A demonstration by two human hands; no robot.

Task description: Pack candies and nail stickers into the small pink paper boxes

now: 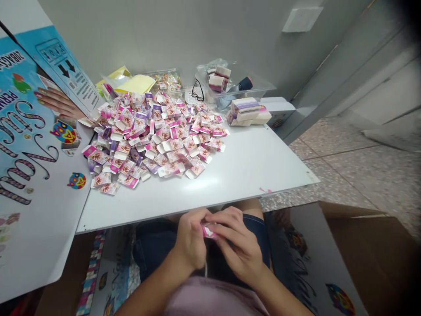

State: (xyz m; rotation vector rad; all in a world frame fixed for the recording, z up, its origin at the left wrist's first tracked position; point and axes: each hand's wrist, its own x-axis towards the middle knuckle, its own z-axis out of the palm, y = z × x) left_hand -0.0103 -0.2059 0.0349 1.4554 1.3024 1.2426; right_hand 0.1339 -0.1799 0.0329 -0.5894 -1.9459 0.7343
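Observation:
Above my lap, just off the table's front edge, both hands come together on one small pink and white cardboard box (209, 231). My left hand (192, 239) is wrapped round its left side. The fingers of my right hand (237, 243) press on it from the right. Much of the box is hidden by the fingers, so I cannot tell whether its flap is folded in. Beyond my hands, a large heap of similar small printed boxes (158, 136) lies on the white table (237, 166), several with white end flaps standing out.
Stacked flat cartons (245, 109) lie at the back right, beside a clear plastic tray (259, 87) with more bundles. Eyeglasses (197, 91) and a tray of colourful small pieces (166, 81) sit behind the heap. A big printed carton (42, 153) stands left; an open brown box (371, 254) is right.

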